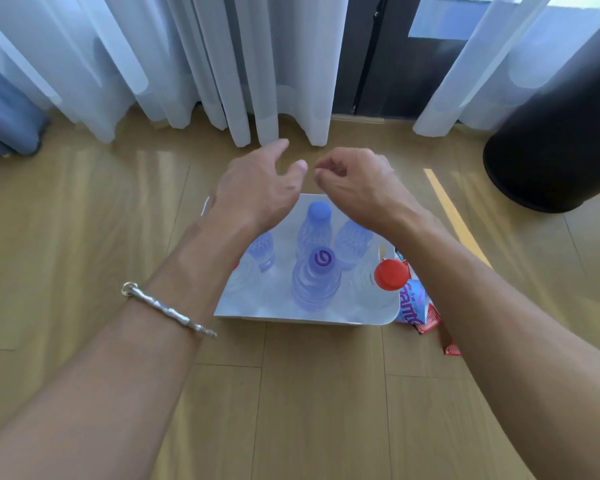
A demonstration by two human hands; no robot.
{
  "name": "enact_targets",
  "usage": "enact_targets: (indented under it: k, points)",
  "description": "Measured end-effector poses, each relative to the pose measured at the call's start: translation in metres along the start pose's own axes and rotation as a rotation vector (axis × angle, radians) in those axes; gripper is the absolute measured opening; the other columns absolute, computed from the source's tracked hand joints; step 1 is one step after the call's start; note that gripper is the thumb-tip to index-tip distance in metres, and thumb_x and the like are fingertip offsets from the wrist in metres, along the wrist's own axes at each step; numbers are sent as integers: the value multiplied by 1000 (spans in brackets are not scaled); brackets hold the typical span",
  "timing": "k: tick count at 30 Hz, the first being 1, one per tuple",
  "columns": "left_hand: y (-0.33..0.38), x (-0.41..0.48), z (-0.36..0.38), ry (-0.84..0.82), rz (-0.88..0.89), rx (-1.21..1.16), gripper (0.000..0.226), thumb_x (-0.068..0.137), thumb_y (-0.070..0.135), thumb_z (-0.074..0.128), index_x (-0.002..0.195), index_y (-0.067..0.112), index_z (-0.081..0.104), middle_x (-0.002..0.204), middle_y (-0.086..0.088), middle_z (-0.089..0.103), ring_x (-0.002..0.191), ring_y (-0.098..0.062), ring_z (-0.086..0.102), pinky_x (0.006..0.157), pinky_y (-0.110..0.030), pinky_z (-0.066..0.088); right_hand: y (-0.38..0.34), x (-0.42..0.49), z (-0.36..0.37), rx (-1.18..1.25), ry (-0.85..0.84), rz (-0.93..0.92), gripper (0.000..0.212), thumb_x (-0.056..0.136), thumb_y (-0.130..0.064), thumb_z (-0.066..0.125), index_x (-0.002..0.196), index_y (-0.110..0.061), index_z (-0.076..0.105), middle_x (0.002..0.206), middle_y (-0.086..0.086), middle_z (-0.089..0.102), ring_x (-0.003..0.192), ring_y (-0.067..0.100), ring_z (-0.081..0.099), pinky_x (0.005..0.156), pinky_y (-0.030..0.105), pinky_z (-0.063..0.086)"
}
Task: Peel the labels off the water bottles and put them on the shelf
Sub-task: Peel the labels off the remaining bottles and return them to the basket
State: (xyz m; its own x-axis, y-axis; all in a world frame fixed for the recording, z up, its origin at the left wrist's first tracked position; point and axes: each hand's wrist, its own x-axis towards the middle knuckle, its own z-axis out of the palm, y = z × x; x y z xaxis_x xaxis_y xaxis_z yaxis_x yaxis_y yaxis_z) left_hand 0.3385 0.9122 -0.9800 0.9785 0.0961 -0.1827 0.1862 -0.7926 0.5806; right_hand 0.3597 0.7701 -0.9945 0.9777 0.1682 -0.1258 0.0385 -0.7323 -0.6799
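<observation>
A white bin (291, 315) stands on the wooden floor and holds several upright water bottles. Those in the middle are blue-tinted with blue caps (318, 211), one cap bearing a purple swirl (321, 259). A clear bottle with a red cap (390, 273) stands at the bin's right side. My left hand (257, 188) hovers above the bin's far left corner, fingers spread and relaxed, holding nothing. My right hand (357, 181) hovers beside it over the far edge, fingers curled loosely with the thumb near the forefinger; I see nothing in it.
Peeled labels (414, 304), pale blue and red, lie on the floor just right of the bin. A black cylindrical container (561, 133) stands at the far right. White curtains (222, 64) hang along the back wall. A silver bracelet (167, 310) circles my left wrist.
</observation>
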Motion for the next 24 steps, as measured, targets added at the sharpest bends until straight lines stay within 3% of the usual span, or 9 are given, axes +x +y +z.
enact_targets:
  k: [3, 6, 10, 12, 14, 16, 19, 21, 24]
  points:
    - [0, -7, 1, 81, 26, 33, 50, 96, 44, 42, 144, 29, 40, 143, 3, 49, 132, -19, 44, 104, -32, 35, -4, -13, -3, 27, 96, -16, 23, 94, -22, 49, 100, -17, 71, 93, -6, 66, 87, 9, 60, 64, 7, 40]
    - [-6, -22, 5, 149, 54, 61, 46, 96, 40, 42, 139, 25, 47, 129, 2, 60, 120, -21, 54, 99, -34, 41, -2, -34, 4, 21, 204, -40, 22, 93, -19, 51, 96, -14, 72, 91, -6, 67, 88, 7, 59, 66, 4, 38]
    - [-18, -45, 13, 150, 96, 146, 45, 93, 39, 40, 132, 21, 55, 127, -1, 62, 117, -24, 55, 98, -38, 42, 9, -60, 21, 2, 248, 2, 19, 91, -16, 53, 92, -11, 72, 86, -6, 64, 85, 1, 53, 69, 0, 33]
    - [-20, -57, 18, 147, 151, 192, 48, 88, 38, 37, 124, 17, 61, 120, -6, 66, 114, -27, 57, 98, -38, 41, 8, -66, 21, -27, 231, 16, 20, 91, -15, 52, 90, -10, 71, 84, -5, 63, 82, 2, 53, 71, 6, 37]
    - [-17, -67, 24, 137, 240, 172, 40, 86, 28, 43, 114, 8, 65, 109, -11, 69, 104, -29, 61, 88, -31, 39, 7, -64, 20, -40, 203, 27, 20, 92, -16, 51, 90, -9, 71, 88, 0, 68, 87, 12, 60, 76, 19, 43]
    - [-9, -74, 26, 62, 276, 90, 35, 90, 16, 48, 120, 5, 62, 114, -13, 67, 106, -28, 61, 83, -26, 34, 7, -61, 19, -52, 168, 39, 21, 92, -17, 50, 91, -9, 70, 92, 4, 69, 90, 19, 61, 81, 31, 46]
    - [-1, -80, 31, -210, 210, 77, 44, 93, 17, 46, 137, 19, 46, 127, -4, 57, 118, -23, 51, 90, -30, 37, 9, -64, 19, -206, 13, 117, 24, 93, -26, 45, 94, -14, 66, 99, 3, 66, 91, 23, 60, 79, 36, 48]
    - [-1, -82, 33, -328, 194, 240, 50, 92, 20, 45, 141, 21, 37, 128, -3, 53, 122, -25, 46, 93, -36, 38, 11, -68, 19, -315, -98, 123, 27, 94, -27, 41, 95, -14, 64, 100, 3, 64, 92, 27, 59, 79, 38, 48]
    - [-6, -82, 29, -406, 192, 566, 63, 92, 22, 44, 150, 22, 19, 146, -6, 35, 140, -27, 24, 110, -42, 22, 11, -67, 13, -313, -157, 152, 27, 95, -27, 40, 96, -14, 63, 102, 2, 62, 94, 27, 57, 77, 36, 45]
